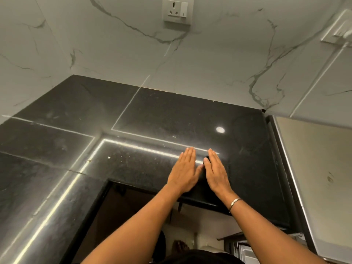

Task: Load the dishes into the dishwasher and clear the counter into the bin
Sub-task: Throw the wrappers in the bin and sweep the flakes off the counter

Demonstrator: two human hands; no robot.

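Across a black stone counter [171, 115], left hand [183, 172] and right hand [216, 172] lie flat side by side, unclenched, grasping nothing. Pale crumbs [109, 157] are scattered to their left. Swept carelessly, these would likely spill over the near edge; no bin shows.

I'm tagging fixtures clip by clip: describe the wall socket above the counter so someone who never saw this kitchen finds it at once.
Start at the black stone counter and go up the white veined wall behind it to the top edge of the view. The socket sits there near the middle. Unlike the plate at the far right, it shows three pin holes and one switch.
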